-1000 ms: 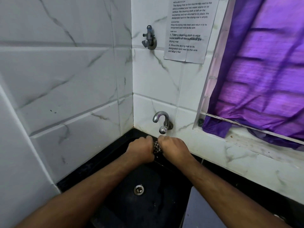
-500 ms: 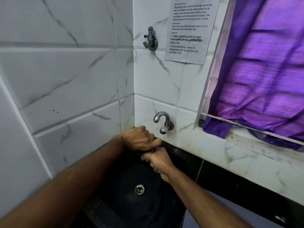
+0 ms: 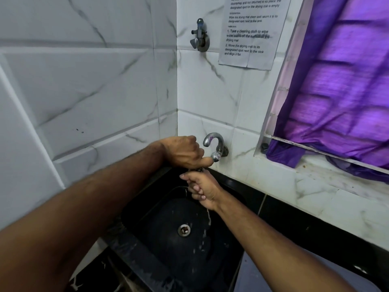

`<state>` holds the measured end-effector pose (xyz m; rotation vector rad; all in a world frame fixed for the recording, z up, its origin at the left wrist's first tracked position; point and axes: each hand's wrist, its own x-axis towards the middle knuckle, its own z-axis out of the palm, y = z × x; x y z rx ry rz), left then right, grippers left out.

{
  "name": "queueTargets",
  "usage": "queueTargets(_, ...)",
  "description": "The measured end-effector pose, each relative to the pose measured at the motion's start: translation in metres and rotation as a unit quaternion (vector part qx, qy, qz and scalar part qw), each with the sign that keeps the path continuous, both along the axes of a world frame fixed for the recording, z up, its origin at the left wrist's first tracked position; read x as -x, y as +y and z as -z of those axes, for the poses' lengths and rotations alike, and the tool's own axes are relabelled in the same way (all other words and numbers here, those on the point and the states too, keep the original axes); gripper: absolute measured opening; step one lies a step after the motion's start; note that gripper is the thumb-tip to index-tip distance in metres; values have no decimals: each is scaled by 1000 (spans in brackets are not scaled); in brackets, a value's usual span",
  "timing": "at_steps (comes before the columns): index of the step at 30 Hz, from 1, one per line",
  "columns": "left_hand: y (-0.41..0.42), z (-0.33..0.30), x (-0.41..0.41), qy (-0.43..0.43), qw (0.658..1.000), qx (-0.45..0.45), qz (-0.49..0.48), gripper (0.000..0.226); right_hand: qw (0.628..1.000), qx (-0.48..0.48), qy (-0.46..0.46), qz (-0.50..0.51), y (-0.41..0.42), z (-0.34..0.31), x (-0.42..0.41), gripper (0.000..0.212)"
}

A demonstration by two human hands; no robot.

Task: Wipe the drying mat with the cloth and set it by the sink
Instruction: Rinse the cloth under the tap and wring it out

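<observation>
Cloth [image 3: 196,170], twisted upright between stacked fists over the sink [image 3: 235,192]: left hand [image 3: 183,151] clenched on top, right hand [image 3: 202,189] clenched below, dripping water.

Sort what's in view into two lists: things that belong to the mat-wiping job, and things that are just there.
Part of the job:
- cloth, only a sliver visible, gripped between both fists
- left hand, above
- right hand, below
- sink, water trickling into it
- instruction sheet

Just there:
- lower tap
- upper wall valve
- purple curtain
- drain

The drying mat can't be identified.
</observation>
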<state>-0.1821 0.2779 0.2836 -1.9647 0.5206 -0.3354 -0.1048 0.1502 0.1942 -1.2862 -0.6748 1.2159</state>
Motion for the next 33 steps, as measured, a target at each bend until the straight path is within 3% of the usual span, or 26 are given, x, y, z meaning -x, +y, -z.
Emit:
queueTargets(4, 1, -20, 1, -21, 1000, 0, -8, 13, 999, -27, -20, -13, 6, -17, -7, 28)
queueTargets(8, 7, -33, 1, -50, 996, 53, -57, 29, 985, -7, -172, 31, 11, -48, -11, 27)
queueTargets(10, 7, -40, 0, -69, 985, 127, -97, 28, 952, -6, -285, 109, 18, -61, -13, 27)
queueTargets(12, -1, -49, 3, -101, 958, 224, -149, 25, 896, -2, -413, 163, 21, -72, -18, 32)
queueTargets(15, -25, -53, 17, -153, 899, 350, -214, 33, 818, 20, -548, 173, 9, -89, -27, 32)
queueTargets(17, -41, -49, 29, -191, 835, 471, -212, 48, 776, -22, -596, 204, -2, -100, -32, 20)
queueTargets(19, -57, -36, 40, -250, 771, 562, -167, 53, 729, -90, -638, 234, -10, -101, -33, 29)
queueTargets(22, -81, 9, 47, -380, 713, 585, -73, 52, 670, -187, -657, 289, -23, -77, -24, 49)
queueTargets(24, -90, 58, 47, -389, 699, 596, -67, 50, 646, -218, -667, 299, -29, -40, -17, 52)
queueTargets(25, -88, 85, 46, -356, 691, 620, -104, 50, 645, -176, -697, 258, -30, -16, -16, 55)
queueTargets(28, -85, 144, 52, -201, 630, 700, -270, 67, 702, 27, -710, 46, -32, 48, -20, 47)
queueTargets(29, -87, 153, 56, -191, 624, 710, -267, 70, 717, 35, -695, 42, -39, 56, -18, 44)
queueTargets(31, -95, 150, 60, -237, 600, 742, -182, 61, 711, -30, -695, 105, -50, 54, -14, 57)
queueTargets(33, -100, 145, 58, -271, 495, 819, -99, 48, 706, -90, -683, 163, -58, 44, -13, 66)
